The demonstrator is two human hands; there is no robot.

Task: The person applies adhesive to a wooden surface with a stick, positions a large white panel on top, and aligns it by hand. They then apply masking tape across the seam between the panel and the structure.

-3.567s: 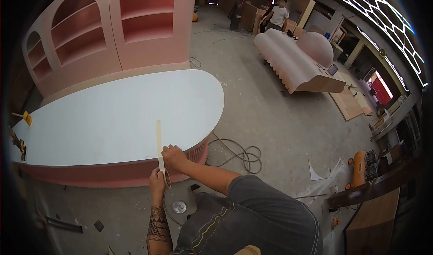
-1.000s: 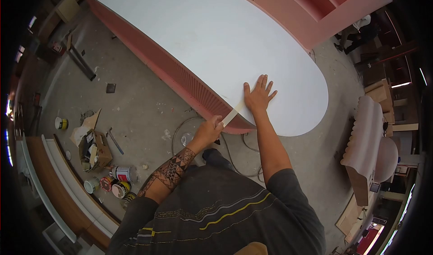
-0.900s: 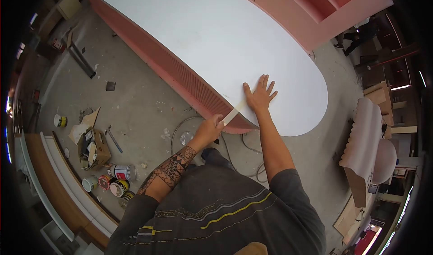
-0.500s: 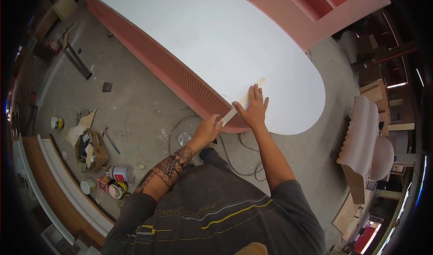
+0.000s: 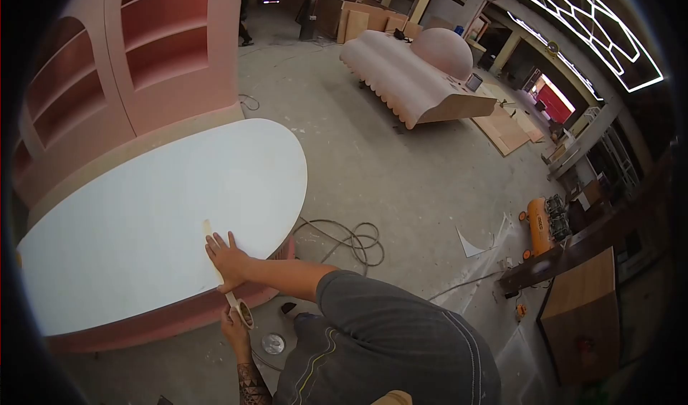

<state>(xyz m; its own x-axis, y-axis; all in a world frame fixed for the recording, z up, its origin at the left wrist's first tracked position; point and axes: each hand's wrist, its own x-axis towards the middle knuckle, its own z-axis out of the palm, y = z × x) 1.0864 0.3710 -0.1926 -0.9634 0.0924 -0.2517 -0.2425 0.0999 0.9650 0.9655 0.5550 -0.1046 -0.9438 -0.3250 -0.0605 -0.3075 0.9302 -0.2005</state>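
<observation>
Tape strip [image 5: 212,253] pinned flat under right hand [image 5: 228,258] on white tabletop [image 5: 143,218]; left hand [image 5: 235,324] grips roll [image 5: 244,311] below near edge. Slack risks wrinkles.

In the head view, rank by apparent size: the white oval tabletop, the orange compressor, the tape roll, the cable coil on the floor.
1. white oval tabletop
2. cable coil
3. orange compressor, close to the coil and farther away, so this order is unsure
4. tape roll, held in the left hand
</observation>
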